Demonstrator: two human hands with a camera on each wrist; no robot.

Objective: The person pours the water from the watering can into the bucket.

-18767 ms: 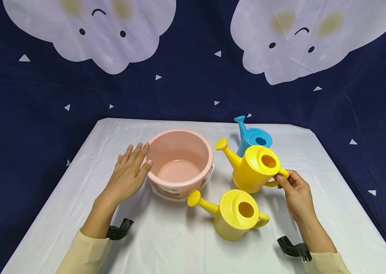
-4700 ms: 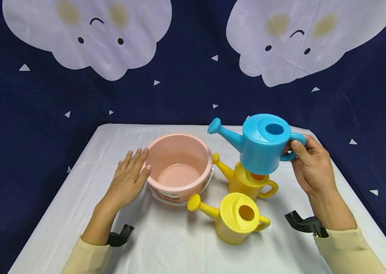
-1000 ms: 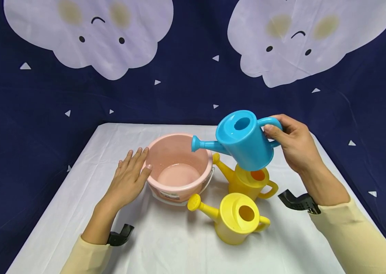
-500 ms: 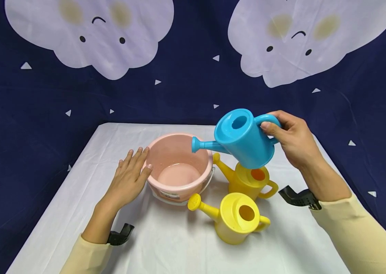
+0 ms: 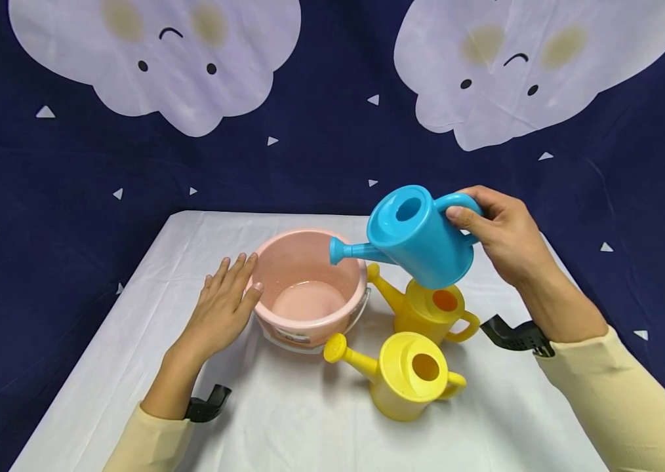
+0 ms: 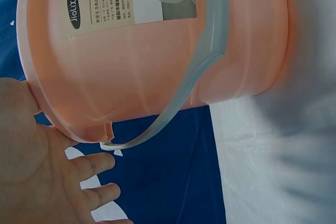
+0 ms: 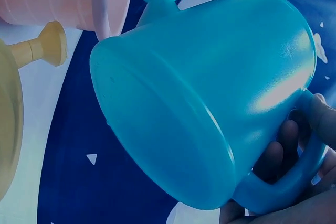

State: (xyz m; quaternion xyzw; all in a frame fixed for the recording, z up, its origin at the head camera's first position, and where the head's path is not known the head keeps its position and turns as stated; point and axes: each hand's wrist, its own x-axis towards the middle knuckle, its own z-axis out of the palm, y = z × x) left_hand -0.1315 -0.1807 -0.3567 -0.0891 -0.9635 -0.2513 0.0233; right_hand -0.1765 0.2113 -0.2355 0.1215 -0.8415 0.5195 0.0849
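My right hand (image 5: 506,236) grips the handle of a blue watering can (image 5: 421,239), raised and tilted forward so its spout points left over the right rim of a pink bucket (image 5: 309,325). No water can be seen leaving the spout. In the right wrist view, fingers curl through the handle of the blue can (image 7: 205,98). My left hand (image 5: 217,314) rests with straight fingers against the bucket's left rim. The left wrist view shows that hand (image 6: 47,166) at the rim of the bucket (image 6: 121,72). A little clear liquid seems to lie on the bucket's bottom.
Two yellow watering cans stand right of the bucket: a nearer one (image 5: 406,380) and a farther one (image 5: 427,311) partly beneath the raised blue can. A white cloth (image 5: 285,419) covers the table. Behind hangs a dark blue curtain (image 5: 332,164) with clouds and triangles.
Since several seconds ago, the blue can has moved left and tipped forward over the bucket. In the last second it has tilted slightly more. The left hand and yellow cans stay put.
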